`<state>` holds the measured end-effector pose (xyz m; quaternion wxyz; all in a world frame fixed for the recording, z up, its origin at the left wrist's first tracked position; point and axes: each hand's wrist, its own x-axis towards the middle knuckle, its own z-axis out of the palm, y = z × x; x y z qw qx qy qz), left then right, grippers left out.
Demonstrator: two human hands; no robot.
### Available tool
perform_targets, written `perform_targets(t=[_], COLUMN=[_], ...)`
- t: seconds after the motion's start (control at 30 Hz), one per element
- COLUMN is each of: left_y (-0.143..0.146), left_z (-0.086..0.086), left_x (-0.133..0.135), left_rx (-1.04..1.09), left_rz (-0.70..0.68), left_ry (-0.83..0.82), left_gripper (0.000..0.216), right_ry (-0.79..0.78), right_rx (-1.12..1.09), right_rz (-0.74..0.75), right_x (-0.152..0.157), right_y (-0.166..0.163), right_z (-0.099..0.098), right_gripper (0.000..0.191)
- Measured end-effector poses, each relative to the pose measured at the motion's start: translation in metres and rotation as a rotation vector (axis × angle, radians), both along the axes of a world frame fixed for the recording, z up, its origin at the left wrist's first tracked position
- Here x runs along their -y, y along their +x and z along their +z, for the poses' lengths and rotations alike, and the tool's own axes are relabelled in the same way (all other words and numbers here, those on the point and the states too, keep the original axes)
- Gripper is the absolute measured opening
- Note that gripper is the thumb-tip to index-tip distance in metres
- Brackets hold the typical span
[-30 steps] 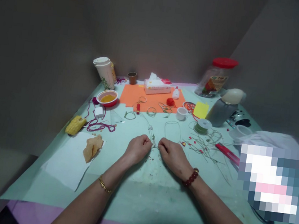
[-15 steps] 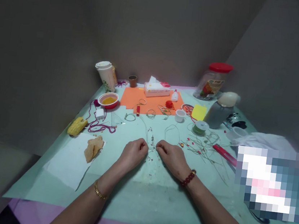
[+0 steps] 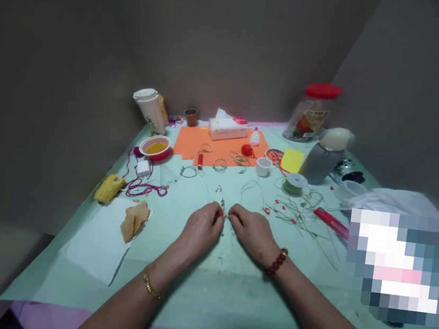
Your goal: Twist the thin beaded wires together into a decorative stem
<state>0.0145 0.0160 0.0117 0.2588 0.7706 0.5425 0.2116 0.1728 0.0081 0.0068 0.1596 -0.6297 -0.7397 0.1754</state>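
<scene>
Low over the middle of the table, my left hand (image 3: 204, 224) and my right hand (image 3: 254, 227) almost meet, both with fingers pinched. A thin green cord runs between the fingertips; its finest details are too small to make out. One faint strand trails up beyond my left hand. Beyond my right hand lies a wide cord loop (image 3: 254, 185). Small beads and bits (image 3: 223, 202) are scattered on the green sheet (image 3: 191, 294) around the fingertips. A small red-and-gold piece (image 3: 267, 211) lies past my right hand.
Cut cords (image 3: 296, 222) and a spool (image 3: 294, 184) lie right, near a red cutter-like tool (image 3: 330, 222). A dark pump bottle (image 3: 322, 158) stands behind. On the left are a bowl (image 3: 155, 148), purple cord (image 3: 146, 188) and corn (image 3: 109, 188). Orange paper (image 3: 190, 142) lies at the back.
My left hand has moved right, narrowing the gap to my right hand. My right hand stays nearly in place, still pinched. The view has shifted slightly.
</scene>
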Motion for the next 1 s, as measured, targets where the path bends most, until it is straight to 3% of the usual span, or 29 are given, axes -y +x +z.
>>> perform_targets(t=[0.33, 0.63, 0.87, 1.0], left_y=[0.003, -0.002, 0.000, 0.000], left_z=[-0.004, 0.000, 0.001, -0.001], left_x=[-0.001, -0.004, -0.001, -0.001], left_rx=[-0.207, -0.144, -0.092, -0.033], left_rz=[0.024, 0.005, 0.110, 0.124], left_ry=[0.026, -0.029, -0.096, -0.072], left_gripper=[0.021, 0.028, 0.023, 0.023], right_ry=[-0.013, -0.023, -0.011, 0.144], right_rx=[0.065, 0.058, -0.022, -0.033], right_rz=[0.016, -0.006, -0.023, -0.130], right_x=[0.001, 0.000, 0.002, 0.014], right_y=[-0.002, -0.003, 0.000, 0.003], right_z=[0.002, 0.001, 0.001, 0.009], right_gripper=[0.020, 0.023, 0.021, 0.019])
